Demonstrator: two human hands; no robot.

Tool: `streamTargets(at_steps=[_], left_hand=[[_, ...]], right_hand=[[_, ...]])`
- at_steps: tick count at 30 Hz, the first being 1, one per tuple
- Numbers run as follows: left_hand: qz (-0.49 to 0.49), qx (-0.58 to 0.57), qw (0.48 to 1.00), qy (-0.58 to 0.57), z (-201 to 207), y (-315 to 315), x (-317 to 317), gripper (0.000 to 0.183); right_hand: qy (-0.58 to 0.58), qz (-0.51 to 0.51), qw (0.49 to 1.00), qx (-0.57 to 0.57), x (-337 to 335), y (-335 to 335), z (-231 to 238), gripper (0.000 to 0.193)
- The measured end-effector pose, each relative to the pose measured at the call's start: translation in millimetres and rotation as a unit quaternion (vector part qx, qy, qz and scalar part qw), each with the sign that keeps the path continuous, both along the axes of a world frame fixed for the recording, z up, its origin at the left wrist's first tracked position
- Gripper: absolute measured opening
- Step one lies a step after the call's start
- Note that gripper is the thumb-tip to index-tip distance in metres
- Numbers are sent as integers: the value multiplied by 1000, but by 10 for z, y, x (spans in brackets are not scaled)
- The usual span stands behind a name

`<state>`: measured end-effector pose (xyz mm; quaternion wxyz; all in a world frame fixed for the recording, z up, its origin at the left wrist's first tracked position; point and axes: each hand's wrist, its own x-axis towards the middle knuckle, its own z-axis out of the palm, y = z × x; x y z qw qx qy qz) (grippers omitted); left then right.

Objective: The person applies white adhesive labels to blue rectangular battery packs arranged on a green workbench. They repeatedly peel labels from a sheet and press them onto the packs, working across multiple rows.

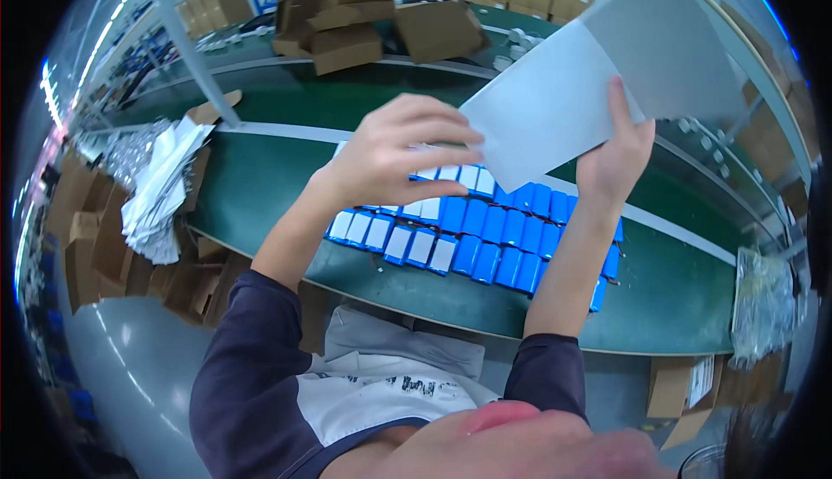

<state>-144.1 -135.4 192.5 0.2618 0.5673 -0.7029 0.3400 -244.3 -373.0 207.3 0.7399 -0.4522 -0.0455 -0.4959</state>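
Note:
My right hand grips a large white sheet, thumb on its face, holding it raised over the far side of the bench. The sheet's upper right part looks greyer, and whether it is one sheet or several I cannot tell. Close to its left edge is my left hand, fingers spread; whether a fingertip touches the sheet is unclear. Below both hands, rows of blue block-shaped packs lie side by side on the green bench. Packs toward the left carry white rectangular pads on top.
Crumpled white paper strips heap at the bench's left end, beside open cardboard boxes. Clear plastic bags hang at the right end. Behind, more cartons stand on a second green surface; a metal post rises at left.

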Motion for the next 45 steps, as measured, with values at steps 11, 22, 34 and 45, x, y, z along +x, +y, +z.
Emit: streamTargets(at_steps=[11,22,34,45], left_hand=[[-71,43,887,455,-262,-867,197,74],[-142,-107,739,650,-267,-723,508,42],[-118,-140,734,654,-363,-827,642,25],[-168,-121,591,780,-458,-888,591,40]], right_hand=[[136,-153,901,-383,426,416,-338,62],[187,-39,959,-209,404,165,-342,35],[304,47,917,-252,517,178,-476,39],[130,-54,971,-195,769,528,-650,40]])
